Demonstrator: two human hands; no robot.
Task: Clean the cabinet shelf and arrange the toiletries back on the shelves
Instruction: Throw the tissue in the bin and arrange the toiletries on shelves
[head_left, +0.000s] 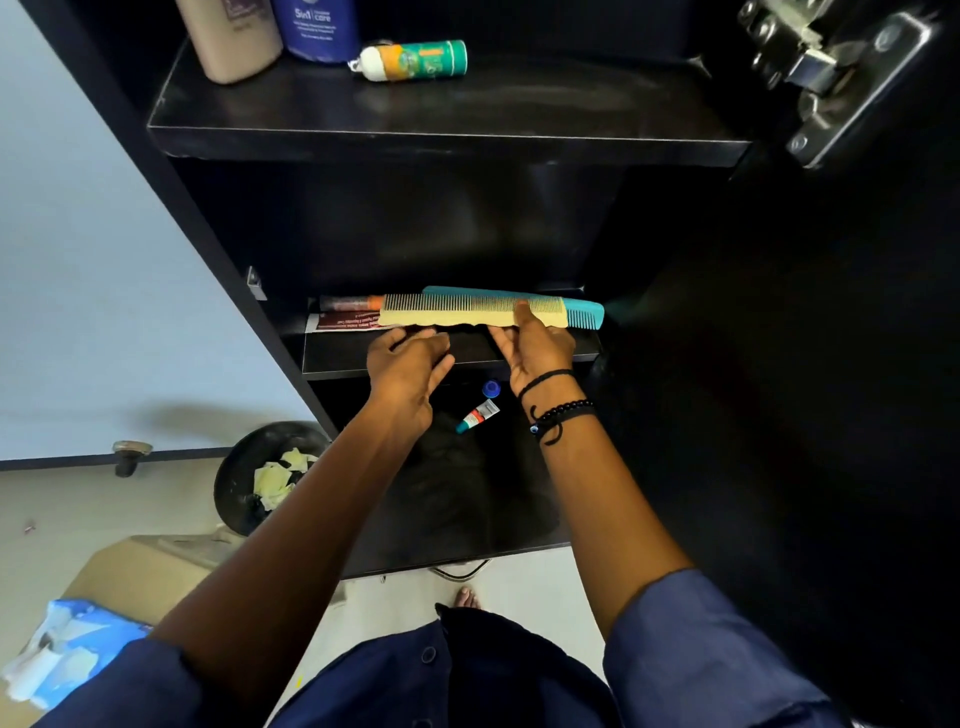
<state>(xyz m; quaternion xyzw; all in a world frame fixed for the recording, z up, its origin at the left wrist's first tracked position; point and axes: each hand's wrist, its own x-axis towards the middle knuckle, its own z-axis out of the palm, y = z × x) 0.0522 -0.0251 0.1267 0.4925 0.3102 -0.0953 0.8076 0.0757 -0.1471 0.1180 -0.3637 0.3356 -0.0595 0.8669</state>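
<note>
A cream comb lies along the middle shelf of the black cabinet, with a teal comb just behind it. My right hand pinches the cream comb near its right end. My left hand hovers at the shelf's front edge, fingers relaxed, holding nothing. A tube with an orange cap and a red flat box lie at the shelf's left. On the top shelf stand a beige bottle and a blue bottle; a green can lies on its side.
A small tube and a blue cap lie on the bottom shelf. A black bin with crumpled paper stands on the floor at left, beside a cardboard box and a blue wipes pack. The open door's hinge is upper right.
</note>
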